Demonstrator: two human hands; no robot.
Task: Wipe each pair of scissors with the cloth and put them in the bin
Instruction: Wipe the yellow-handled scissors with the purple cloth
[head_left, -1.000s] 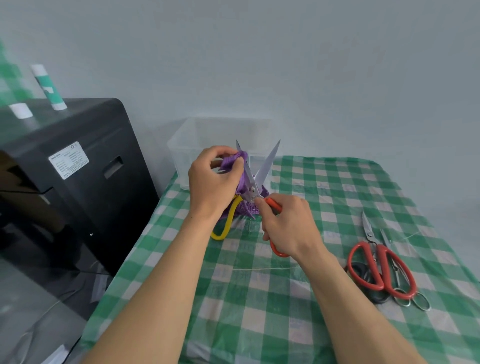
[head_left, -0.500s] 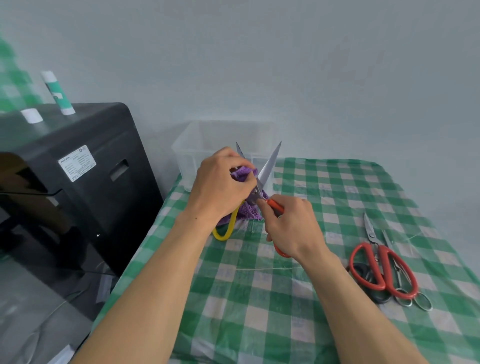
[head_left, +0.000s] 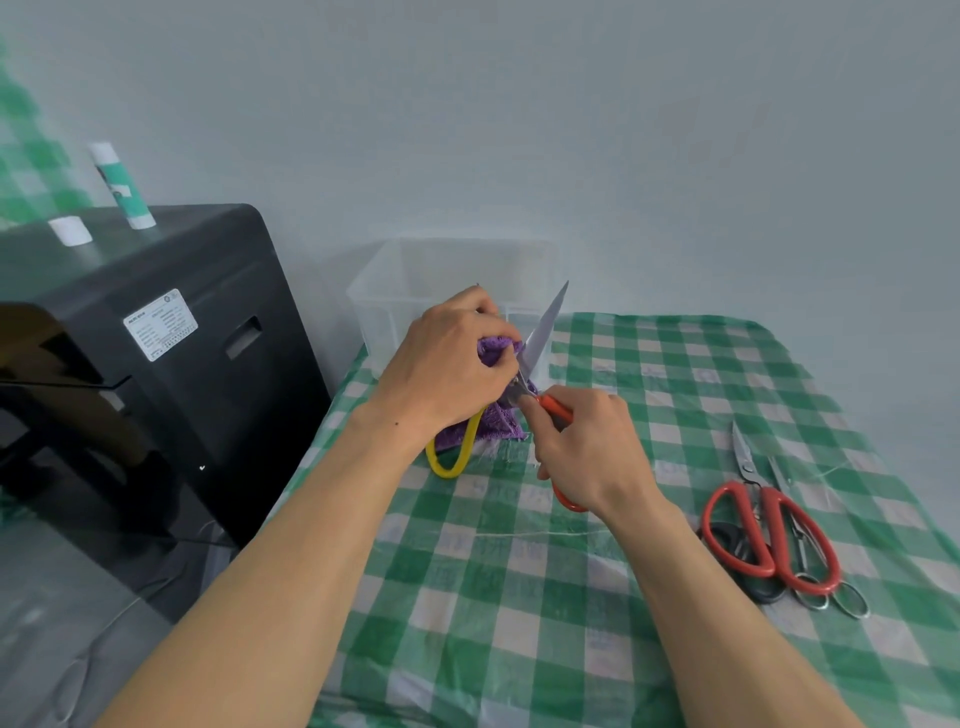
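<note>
Fingers of the right hand curl round the orange handle of the open scissors, holding them points-up over the checked table. To the near right, red scissors lie in a small heap with other pairs, not yet wiped. A little farther, the left hand pinches the purple cloth round the left blade. A second ago that cloth sat high near the tip. Now it has slid down close to the pivot, and only a sliver of the tip shows above the knuckles. The right blade stands bare. I judge one blade is nearly wiped and the other is still to do. At the far edge the clear bin waits just behind both hands.
</note>
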